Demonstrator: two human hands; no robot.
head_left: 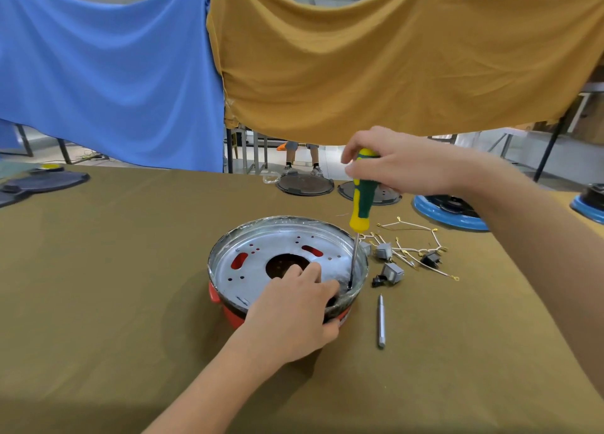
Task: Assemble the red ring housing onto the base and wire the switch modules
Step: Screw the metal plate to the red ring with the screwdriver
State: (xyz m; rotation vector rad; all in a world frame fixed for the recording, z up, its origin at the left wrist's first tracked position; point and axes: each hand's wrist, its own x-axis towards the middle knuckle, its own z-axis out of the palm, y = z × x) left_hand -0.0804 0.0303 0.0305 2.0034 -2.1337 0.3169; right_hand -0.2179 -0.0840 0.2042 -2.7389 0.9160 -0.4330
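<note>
The red ring housing point(218, 294) stands mid-table with a silver metal plate point(277, 247) set in it, round hole at its centre. My left hand point(294, 312) grips the near rim, fingers on the plate and thumb outside. My right hand point(402, 162) holds the top of a green and yellow screwdriver point(362, 198) upright, its tip down on the plate's right edge. Grey switch modules point(392, 272) and white wires point(415, 244) with gold terminals lie just right of the housing.
A silver pen-like tool point(381, 322) lies right of the housing. Dark round bases point(305, 185) and blue-rimmed units point(447, 211) sit along the far edge, black parts point(42, 183) at far left. Blue and ochre cloths hang behind; a seated person's legs point(302, 159) show below.
</note>
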